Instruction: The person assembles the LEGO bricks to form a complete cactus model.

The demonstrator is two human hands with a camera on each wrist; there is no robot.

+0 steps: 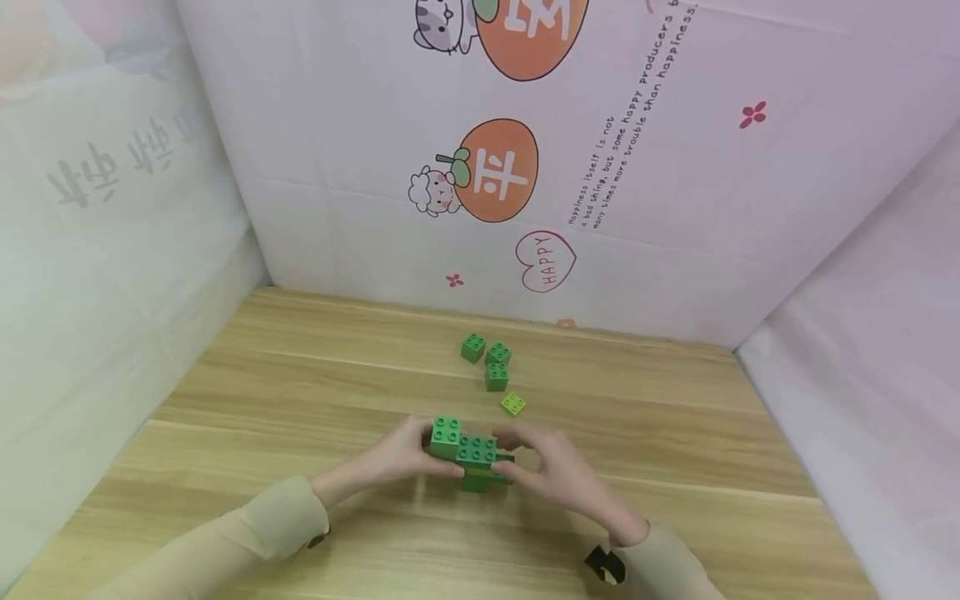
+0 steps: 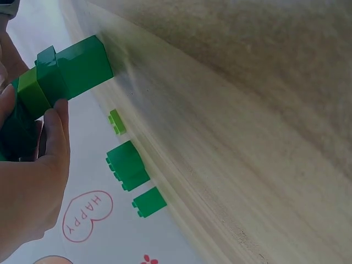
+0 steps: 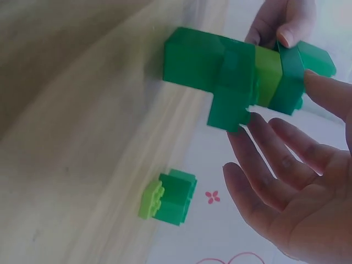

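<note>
Head view first: we have both hands closed in on a green brick stack (image 1: 471, 456) standing on the wooden table (image 1: 300, 392), near the front edge and roughly centred between our forearms. Our left hand (image 1: 401, 457) comes at it from the left, fingers curled round the raised brick at that end. Our right hand (image 1: 558, 471) meets it from the right, thumb and fingertips bracketing the lower, right-hand part.

From the right wrist we see the stack (image 3: 242, 74) is layered, dark green with one lime layer sandwiched in, and a short dark piece juts off one side. Our right fingers (image 3: 264, 159) are spread and fairly straight here, one fingertip touching the end brick, more cradling than clamping. The left-hand fingers (image 3: 283, 25) pinch the far side.

Left wrist view: the assembly (image 2: 60, 77) has its base against the tabletop and our left fingers (image 2: 55, 132) wrapped round its upper part.

So the relation that counts: the stack's long axis runs left to right, straight between the two hands, each equally close, one at either end.

Beyond it, well apart toward the back wall, sit three loose dark green bricks (image 1: 487, 360) and a small lime brick (image 1: 513, 404), the lime one nearest our right hand.
</note>
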